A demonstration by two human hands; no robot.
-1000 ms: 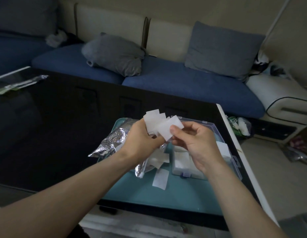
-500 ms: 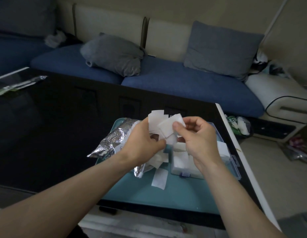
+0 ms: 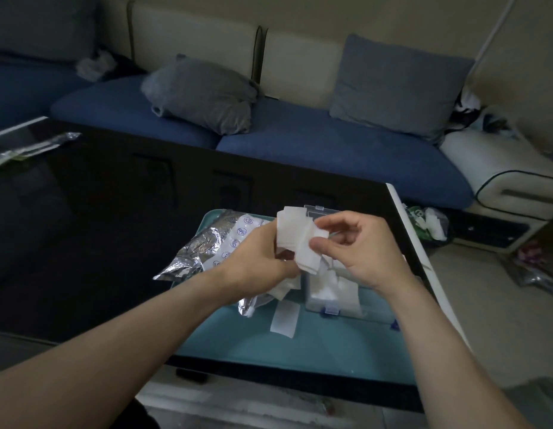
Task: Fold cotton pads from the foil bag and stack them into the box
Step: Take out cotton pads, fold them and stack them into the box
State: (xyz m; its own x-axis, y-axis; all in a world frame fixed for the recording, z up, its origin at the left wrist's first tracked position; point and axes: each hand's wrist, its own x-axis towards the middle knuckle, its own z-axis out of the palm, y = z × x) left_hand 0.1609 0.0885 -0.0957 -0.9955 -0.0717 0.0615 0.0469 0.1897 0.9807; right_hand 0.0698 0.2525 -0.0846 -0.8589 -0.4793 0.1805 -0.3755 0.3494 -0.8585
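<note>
Both hands are up over the teal tray (image 3: pixel 300 351) on the dark worktop (image 3: pixel 83 227), working one small bunch of white cotton pads (image 3: pixel 295 239). The left hand (image 3: pixel 256 261) has its fingers curled round the lower part of the bunch, while the right hand (image 3: pixel 358 249) pinches the top pad between thumb and forefinger, its other fingers loosely bent behind. To my eye the step in hand is peeling off and folding that one pad, and it would go best if the left hand kept the rest squared and steady while the right brings the free edge over to meet the opposite edge, corners matched, then presses the crease flat with the thumb before letting go; the pads look thin and limp, so a light pinch near the edge should keep two from coming away together. The clear plastic box (image 3: pixel 331 292) sits directly below the hands on the tray, already holding white pads, so the folded one need only be lowered straight down onto that pile. The foil bag (image 3: pixel 204 249) lies crumpled on the tray's left, just beside the left wrist, with more pads spilling out of its mouth, and one loose pad (image 3: pixel 284 318) lies flat on the tray in front of the box. The bag's white panel carries rows of small blue round symbols and a line of print, too small for me to read; I can make out no brand name anywhere.
</note>
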